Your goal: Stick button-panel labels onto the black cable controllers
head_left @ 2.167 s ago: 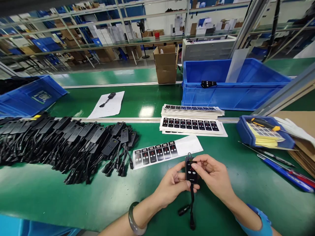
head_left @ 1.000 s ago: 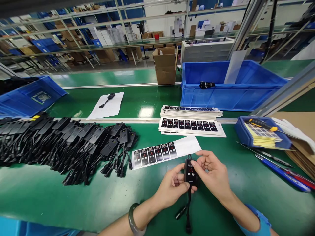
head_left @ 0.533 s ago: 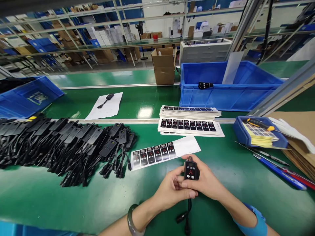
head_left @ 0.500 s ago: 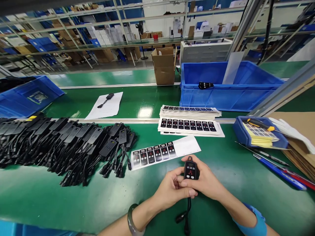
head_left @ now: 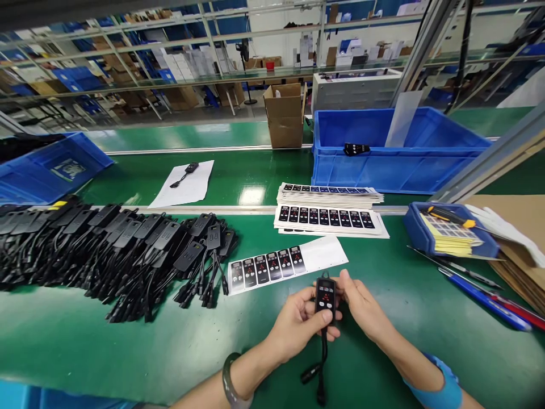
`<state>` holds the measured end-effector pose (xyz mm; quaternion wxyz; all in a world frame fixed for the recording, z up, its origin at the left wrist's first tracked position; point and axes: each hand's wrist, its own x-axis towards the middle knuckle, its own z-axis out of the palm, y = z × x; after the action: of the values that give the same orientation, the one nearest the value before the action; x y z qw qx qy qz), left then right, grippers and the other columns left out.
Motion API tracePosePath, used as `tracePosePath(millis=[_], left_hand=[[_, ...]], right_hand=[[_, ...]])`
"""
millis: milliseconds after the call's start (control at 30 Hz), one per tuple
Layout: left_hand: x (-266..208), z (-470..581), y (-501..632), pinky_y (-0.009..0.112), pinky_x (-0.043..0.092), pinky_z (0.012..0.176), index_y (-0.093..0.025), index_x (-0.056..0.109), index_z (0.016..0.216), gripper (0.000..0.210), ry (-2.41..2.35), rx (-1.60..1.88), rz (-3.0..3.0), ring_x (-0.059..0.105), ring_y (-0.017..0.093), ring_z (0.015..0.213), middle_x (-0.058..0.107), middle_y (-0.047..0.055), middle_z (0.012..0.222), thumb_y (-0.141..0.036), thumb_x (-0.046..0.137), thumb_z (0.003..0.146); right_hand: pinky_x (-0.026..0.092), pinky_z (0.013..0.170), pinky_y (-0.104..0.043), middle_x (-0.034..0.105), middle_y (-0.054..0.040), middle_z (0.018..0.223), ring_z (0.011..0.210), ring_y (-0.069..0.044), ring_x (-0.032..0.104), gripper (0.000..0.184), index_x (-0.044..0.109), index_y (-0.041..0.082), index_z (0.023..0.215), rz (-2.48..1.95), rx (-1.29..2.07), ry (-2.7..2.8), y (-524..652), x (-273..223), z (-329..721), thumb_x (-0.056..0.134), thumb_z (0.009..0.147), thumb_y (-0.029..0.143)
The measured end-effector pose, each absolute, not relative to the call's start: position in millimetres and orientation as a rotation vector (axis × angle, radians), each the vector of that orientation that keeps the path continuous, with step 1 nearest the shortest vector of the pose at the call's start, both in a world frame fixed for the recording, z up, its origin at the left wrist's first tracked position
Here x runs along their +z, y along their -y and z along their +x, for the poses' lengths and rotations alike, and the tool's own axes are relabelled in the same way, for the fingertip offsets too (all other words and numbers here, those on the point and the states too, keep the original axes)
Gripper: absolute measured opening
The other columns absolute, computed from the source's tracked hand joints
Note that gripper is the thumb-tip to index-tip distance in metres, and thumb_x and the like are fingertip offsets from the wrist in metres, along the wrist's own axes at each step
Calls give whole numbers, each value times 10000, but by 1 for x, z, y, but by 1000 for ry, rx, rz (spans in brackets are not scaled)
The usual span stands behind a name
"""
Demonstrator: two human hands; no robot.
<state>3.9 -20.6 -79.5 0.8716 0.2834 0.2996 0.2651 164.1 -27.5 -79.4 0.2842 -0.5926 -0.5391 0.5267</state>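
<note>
Ideally, the black controller (head_left: 325, 295) would be supported from behind and pressed lightly and evenly along its face; the left hand (head_left: 298, 324) grips it above the green bench (head_left: 170, 358), thumb on the lower face, while the right hand (head_left: 368, 307) has its thumb raised beside the upper right edge, though whether its partly hidden fingers grip cannot be told. Beyond the hands lies a partly bare label sheet (head_left: 326, 254), with a heap of black units (head_left: 128, 238) to the left, and farther off stand a blue bin (head_left: 395, 172), a cardboard box (head_left: 284, 122) and metal shelving (head_left: 272, 27)
</note>
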Motion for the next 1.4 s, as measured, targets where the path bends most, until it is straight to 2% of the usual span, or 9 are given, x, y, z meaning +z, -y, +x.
tracePosePath(millis=[167,433,567,667,767,900,1033,1200,1400], left_hand=[[-81,4,18,169,548,560,-190,390,1125,504,-687,642,612,605,213,672,560,142,902,-510,563,777],[-90,10,21,131,515,507,-194,361,1023,583,-756,653,727,589,176,624,553,94,852,-643,575,718],[-89,6,19,169,582,680,-269,346,1166,495,-822,604,906,597,119,782,525,62,1037,-594,393,795],[-87,-3,16,324,583,952,-357,385,1213,460,-932,553,1211,563,117,913,516,22,1061,-587,368,815],[-89,-9,13,568,286,1221,-385,425,1195,420,-1133,565,1558,375,202,1228,385,1,1252,-534,411,803],[-98,-7,12,639,-46,1228,-363,204,1299,576,-1298,469,1848,-43,228,1384,73,-24,1412,-467,420,775],[-104,-2,14,622,56,1250,-404,104,1292,599,-1221,348,2023,-19,191,1391,34,-45,1416,-426,428,789],[-105,-5,11,497,263,1266,-351,125,1326,522,-1253,372,2063,36,156,1389,92,0,1407,-262,182,815],[-105,-8,6,424,427,1177,-244,118,1356,603,-1329,438,2052,220,215,1342,128,88,1384,-142,179,764]], right_hand=[[449,758,-93,538,-57,982,845,-31,524,596,386,82,1366,-1470,1228,1693,33,-82,162,320,939,493],[396,469,-100,513,-10,817,491,10,413,648,174,164,1489,-1560,1152,1799,39,-95,156,303,934,472],[497,756,-146,519,-41,1042,820,-33,540,631,264,182,1456,-1554,1121,1741,31,-93,158,294,929,527],[407,1000,-224,428,-54,1255,1157,-102,447,613,371,164,1387,-1616,923,1717,15,-93,186,268,918,545],[385,1016,-279,423,-45,1263,1166,-132,439,519,391,217,1381,-1978,707,1737,-3,-91,232,258,923,421],[309,927,-534,411,-188,1200,1120,-313,412,511,520,96,1293,-2294,377,1707,-23,-82,260,326,854,271],[367,953,-341,456,-99,1170,1034,-171,475,403,589,165,1198,-2040,406,1900,-41,-80,223,381,871,275],[369,735,-184,536,-39,924,772,-57,495,244,660,146,915,-1789,565,2004,-55,-95,173,491,824,297],[387,709,-167,547,-43,886,792,-69,502,463,636,118,810,-1612,587,1809,-45,-101,182,463,811,548]])
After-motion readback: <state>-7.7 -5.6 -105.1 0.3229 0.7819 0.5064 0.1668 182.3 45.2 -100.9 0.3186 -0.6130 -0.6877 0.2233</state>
